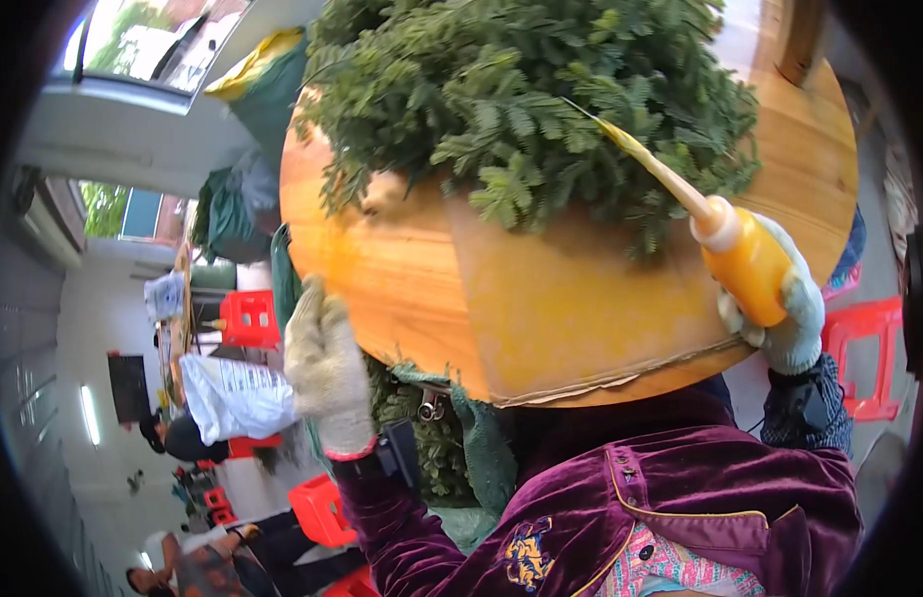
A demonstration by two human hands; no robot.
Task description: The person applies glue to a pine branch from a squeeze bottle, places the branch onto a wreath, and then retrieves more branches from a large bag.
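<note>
My right hand, in a pale knit glove, is wrapped round a yellow-orange squeeze bottle. The bottle's long tapered nozzle points up and left, its thin tip in front of a heap of green leafy sprigs. That heap covers the far part of a round wooden table. Over the near edge of the tabletop lies a sheet of cardboard with yellowish stains. At the table's left edge my left hand, also gloved, has its fingers stretched out and holds nothing.
Below the near table edge, a green sack holds more sprigs. Red stools stand at the right and left. A white bag shows past my left hand. Another person is at the lower left. A wooden post rises at the far right.
</note>
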